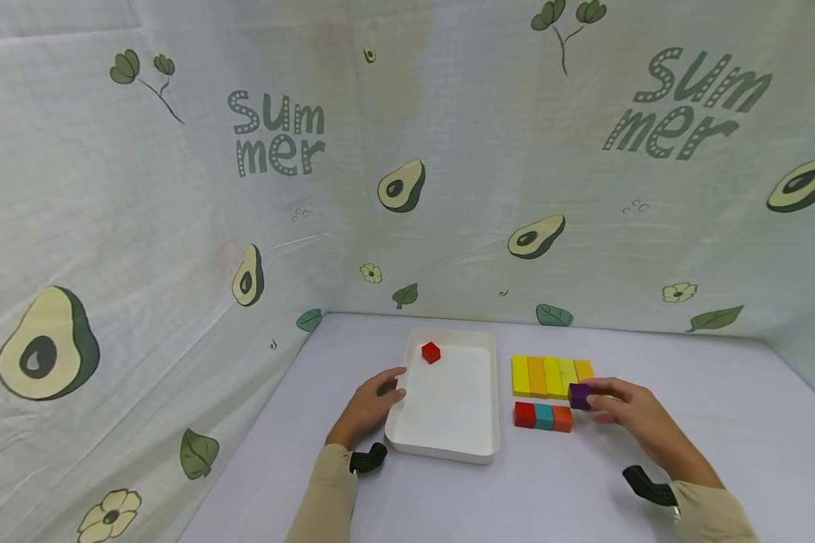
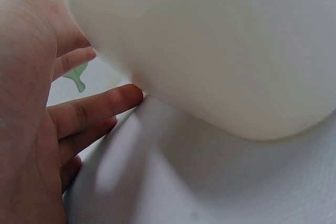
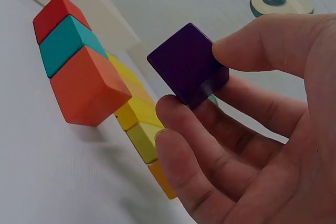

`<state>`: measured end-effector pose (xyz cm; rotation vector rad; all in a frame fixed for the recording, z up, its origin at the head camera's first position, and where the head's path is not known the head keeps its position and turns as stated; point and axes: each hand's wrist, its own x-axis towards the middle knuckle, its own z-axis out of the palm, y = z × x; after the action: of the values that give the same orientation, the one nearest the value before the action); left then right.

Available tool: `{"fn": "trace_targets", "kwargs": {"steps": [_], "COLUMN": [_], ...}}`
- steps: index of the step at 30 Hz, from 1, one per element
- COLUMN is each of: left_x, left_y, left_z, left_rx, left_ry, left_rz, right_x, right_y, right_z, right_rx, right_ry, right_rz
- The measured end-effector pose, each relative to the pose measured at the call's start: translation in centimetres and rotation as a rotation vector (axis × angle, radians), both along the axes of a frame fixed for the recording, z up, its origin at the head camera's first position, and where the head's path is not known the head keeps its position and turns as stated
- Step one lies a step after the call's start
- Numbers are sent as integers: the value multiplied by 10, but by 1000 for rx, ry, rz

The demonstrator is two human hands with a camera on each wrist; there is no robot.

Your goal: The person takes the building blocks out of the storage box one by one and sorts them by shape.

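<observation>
Between the thumb and fingers of my right hand is a purple cube, held just above the table beside two rows of blocks. The front row is a red cube, a teal cube and an orange cube. Behind it lie several yellow and amber blocks side by side. My left hand touches the left side of a white tray with loosely bent fingers; in the left wrist view the tray wall hides the thumb's tip. A red cube sits inside the tray near its far left corner.
The white table reaches back to a hanging cloth printed with avocados and leaves. Cloth also closes off the left and right sides. A black strap-like piece is on each wrist.
</observation>
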<state>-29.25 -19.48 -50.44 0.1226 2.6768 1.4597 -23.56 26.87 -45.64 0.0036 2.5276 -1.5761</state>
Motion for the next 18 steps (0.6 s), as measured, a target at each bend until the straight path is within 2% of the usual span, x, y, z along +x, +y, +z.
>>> {"fn": "trace_targets", "kwargs": {"steps": [10, 18], "left_x": [-1, 0], "left_y": [-1, -1], "left_z": [0, 2], "left_rx": [11, -1], "left_ry": [-14, -9], "left_rz": [15, -6], "right_x": [2, 1], "right_y": [16, 21], "right_z": [-1, -6], "right_rx": [62, 119], "right_ry": [-43, -109], "right_rz": [30, 37]}}
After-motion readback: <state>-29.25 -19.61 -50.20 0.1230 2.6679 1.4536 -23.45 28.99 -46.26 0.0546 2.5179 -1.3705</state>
